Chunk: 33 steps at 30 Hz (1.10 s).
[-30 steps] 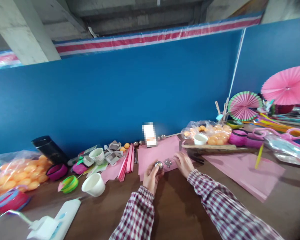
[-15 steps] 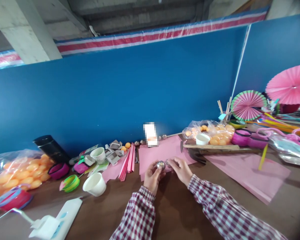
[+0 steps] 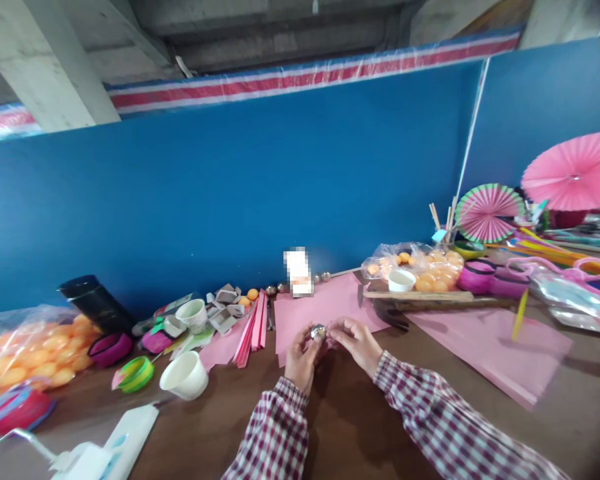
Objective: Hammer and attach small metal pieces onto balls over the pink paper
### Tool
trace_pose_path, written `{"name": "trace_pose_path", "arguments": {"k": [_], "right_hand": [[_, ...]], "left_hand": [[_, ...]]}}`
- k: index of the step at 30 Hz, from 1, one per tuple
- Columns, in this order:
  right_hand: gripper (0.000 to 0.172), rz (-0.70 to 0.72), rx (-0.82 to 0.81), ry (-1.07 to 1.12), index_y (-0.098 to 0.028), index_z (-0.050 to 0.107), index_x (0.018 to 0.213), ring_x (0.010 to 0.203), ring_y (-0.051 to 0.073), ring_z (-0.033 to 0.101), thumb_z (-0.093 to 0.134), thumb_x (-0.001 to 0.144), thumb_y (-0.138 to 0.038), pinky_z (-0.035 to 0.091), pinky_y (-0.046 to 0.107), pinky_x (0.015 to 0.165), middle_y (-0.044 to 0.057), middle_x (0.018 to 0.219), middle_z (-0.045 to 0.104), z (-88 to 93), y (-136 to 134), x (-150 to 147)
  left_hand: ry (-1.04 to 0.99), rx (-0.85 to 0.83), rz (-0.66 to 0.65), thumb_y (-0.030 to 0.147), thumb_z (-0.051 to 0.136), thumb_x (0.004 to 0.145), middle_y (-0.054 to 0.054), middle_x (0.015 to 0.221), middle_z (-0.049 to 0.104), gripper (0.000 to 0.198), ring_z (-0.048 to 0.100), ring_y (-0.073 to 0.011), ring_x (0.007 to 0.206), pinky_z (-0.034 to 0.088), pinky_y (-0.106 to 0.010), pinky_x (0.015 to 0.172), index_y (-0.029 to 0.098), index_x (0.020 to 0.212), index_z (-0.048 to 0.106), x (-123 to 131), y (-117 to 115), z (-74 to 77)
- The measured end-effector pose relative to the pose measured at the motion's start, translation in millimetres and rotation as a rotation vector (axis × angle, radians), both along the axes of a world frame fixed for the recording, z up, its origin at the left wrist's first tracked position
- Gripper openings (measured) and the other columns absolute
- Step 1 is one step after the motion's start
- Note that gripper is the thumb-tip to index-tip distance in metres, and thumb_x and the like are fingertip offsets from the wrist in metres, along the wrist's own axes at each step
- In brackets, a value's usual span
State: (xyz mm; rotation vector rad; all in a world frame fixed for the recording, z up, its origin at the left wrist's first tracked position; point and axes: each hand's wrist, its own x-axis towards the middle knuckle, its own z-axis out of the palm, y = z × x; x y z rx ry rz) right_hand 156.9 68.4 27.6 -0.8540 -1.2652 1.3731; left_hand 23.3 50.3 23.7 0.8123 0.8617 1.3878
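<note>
A small shiny metal ball (image 3: 318,331) sits in the fingers of my left hand (image 3: 300,362), which is closed around it from the left and below. My right hand (image 3: 359,345) is beside the ball's right side, thumb and fingertips pinched together. Whatever is between those fingertips is too small to make out. Both hands are over the near edge of a pink paper sheet (image 3: 313,308) on the brown table (image 3: 350,427). More metal balls (image 3: 326,277) stand along the back by the blue partition.
Left are a white paper cup (image 3: 184,377), a white power strip (image 3: 130,437), a bag of orange balls (image 3: 45,350) and folded pink paper strips (image 3: 253,327). Right are two hammers (image 3: 420,296), another pink sheet (image 3: 500,353), a yellow pencil (image 3: 520,315) and pink scissors (image 3: 593,268).
My right fingertips have come slightly closer to the metal ball. My left hand keeps its hold on the ball. The whole view has shifted a little.
</note>
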Motion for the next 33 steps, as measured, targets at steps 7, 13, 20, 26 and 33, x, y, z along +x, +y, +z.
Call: {"name": "trace_pose_path", "arguments": {"k": [7, 13, 20, 26, 33], "right_hand": [[0.029, -0.043, 0.115, -0.129, -0.015, 0.055, 0.070, 0.061, 0.010, 0.050, 0.059, 0.064, -0.043, 0.042, 0.024, 0.060, -0.001, 0.067, 0.056, 0.6, 1.1, 2.9], [0.029, -0.046, 0.110, -0.171, -0.014, 0.056, 0.068, 0.059, 0.010, 0.049, 0.059, 0.064, -0.043, 0.041, 0.023, 0.058, 0.000, 0.064, 0.056, 4.5, -2.0, 2.9], [0.030, -0.037, 0.058, -0.167, -0.015, 0.058, 0.068, 0.058, 0.011, 0.051, 0.060, 0.062, -0.044, 0.042, 0.024, 0.055, 0.000, 0.064, 0.057, 0.8, -2.0, 1.6], [0.029, -0.032, 0.081, -0.197, -0.014, 0.058, 0.069, 0.059, 0.011, 0.050, 0.059, 0.064, -0.043, 0.041, 0.023, 0.054, 0.000, 0.063, 0.057, 0.3, -1.3, 2.8], [0.029, -0.026, 0.105, -0.218, -0.015, 0.057, 0.064, 0.057, 0.010, 0.049, 0.059, 0.063, -0.044, 0.040, 0.023, 0.056, -0.001, 0.062, 0.055, 5.4, -3.1, 2.9]], "left_hand": [[0.128, 0.043, -0.009, 0.027, 0.065, 0.061, -0.009, 0.097, 0.059, 0.046, 0.058, -0.0153, 0.076, 0.049, -0.030, 0.069, 0.016, 0.104, 0.053, -0.5, 0.0, -2.9], [0.166, 0.091, 0.017, 0.026, 0.065, 0.061, -0.010, 0.102, 0.058, 0.048, 0.058, -0.0167, 0.080, 0.049, -0.030, 0.071, 0.017, 0.106, 0.053, 0.2, 1.4, -7.5], [0.156, 0.064, 0.043, 0.024, 0.068, 0.058, -0.010, 0.105, 0.058, 0.045, 0.058, -0.0182, 0.085, 0.048, -0.031, 0.075, 0.017, 0.101, 0.056, 1.2, 1.2, -7.2], [0.191, 0.083, 0.016, 0.024, 0.066, 0.060, -0.010, 0.105, 0.058, 0.044, 0.058, -0.0188, 0.085, 0.048, -0.033, 0.075, 0.016, 0.102, 0.055, 0.2, 0.3, -5.9], [0.163, 0.077, 0.040, 0.024, 0.067, 0.058, -0.010, 0.102, 0.060, 0.044, 0.059, -0.0177, 0.081, 0.049, -0.031, 0.072, 0.016, 0.100, 0.056, 2.4, -0.5, -3.4]]}}
